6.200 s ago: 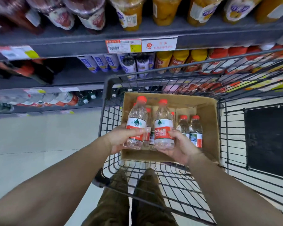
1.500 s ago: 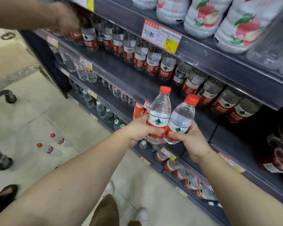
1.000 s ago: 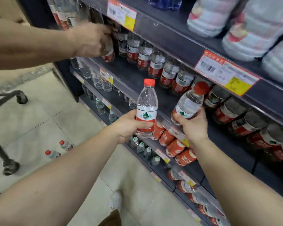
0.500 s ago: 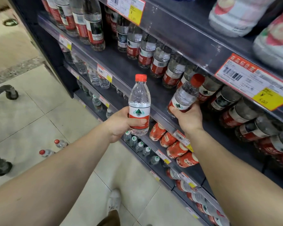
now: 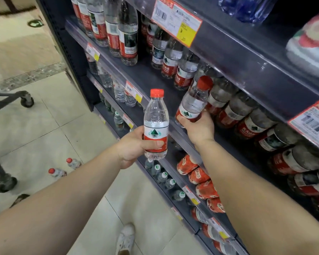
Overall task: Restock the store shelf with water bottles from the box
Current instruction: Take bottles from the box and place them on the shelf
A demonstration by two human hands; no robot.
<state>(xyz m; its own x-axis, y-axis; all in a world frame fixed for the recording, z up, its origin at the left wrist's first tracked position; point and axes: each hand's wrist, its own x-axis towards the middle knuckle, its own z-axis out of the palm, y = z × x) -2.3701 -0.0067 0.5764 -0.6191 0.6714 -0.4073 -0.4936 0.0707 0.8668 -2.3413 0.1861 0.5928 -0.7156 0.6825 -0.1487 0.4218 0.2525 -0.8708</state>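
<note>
Water bottles are what I have in both hands, and I place everything against the dark shelf (image 5: 155, 78) that carries the row of red-labelled bottles (image 5: 226, 107). My left hand (image 5: 134, 146) grips one bottle (image 5: 156, 126) around its red label, thumb across the front, and holds it upright out in the aisle, just short of the shelf's front edge and not touching it. My right hand (image 5: 197, 127) wraps the bottom of a second bottle (image 5: 193, 102), which is tilted with its red cap leaning inward over the shelf; its cap end sits right against the stocked row, though I cannot tell whether it touches those bottles. The base of that bottle is level with the shelf's front lip, with my fingers curled under it. The two held bottles are near each other but apart. Below the shelf, lower tiers hold red-wrapped items (image 5: 201, 181) and small green-capped bottles (image 5: 166, 177). Above the shelf a price tag (image 5: 177, 17) hangs on the next tier's edge. Out from the shelf, on the tiled floor, two small bottles (image 5: 64, 168) lie on their sides near a cart wheel (image 5: 6, 184), and a white shoe (image 5: 125, 240) shows at the bottom.
</note>
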